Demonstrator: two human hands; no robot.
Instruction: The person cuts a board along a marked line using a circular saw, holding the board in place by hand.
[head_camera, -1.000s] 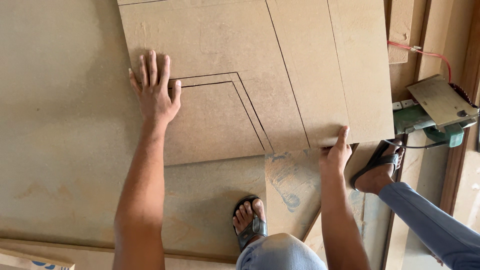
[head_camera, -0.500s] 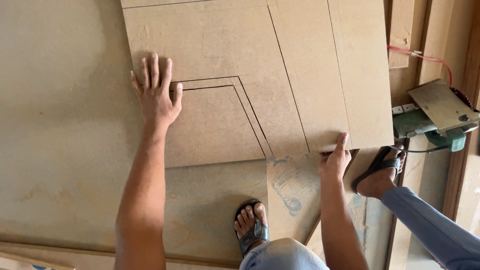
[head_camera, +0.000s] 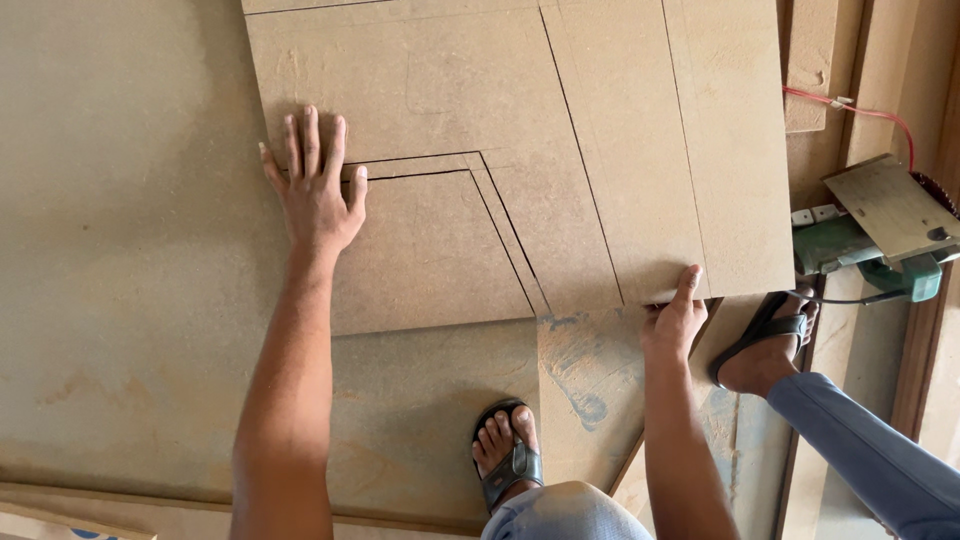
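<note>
Board (head_camera: 450, 90) under flat left hand (head_camera: 315, 195), right hand (head_camera: 678, 318) fingers gripping its edge

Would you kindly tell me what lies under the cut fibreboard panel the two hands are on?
Beneath the cut fibreboard panel lies a larger brown board, showing left and below it. How far that board runs underneath is hidden.

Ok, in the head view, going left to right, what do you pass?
Left hand flat on the cut board → sandalled foot → right hand at the board's near edge → second sandalled foot → green power saw.
</note>
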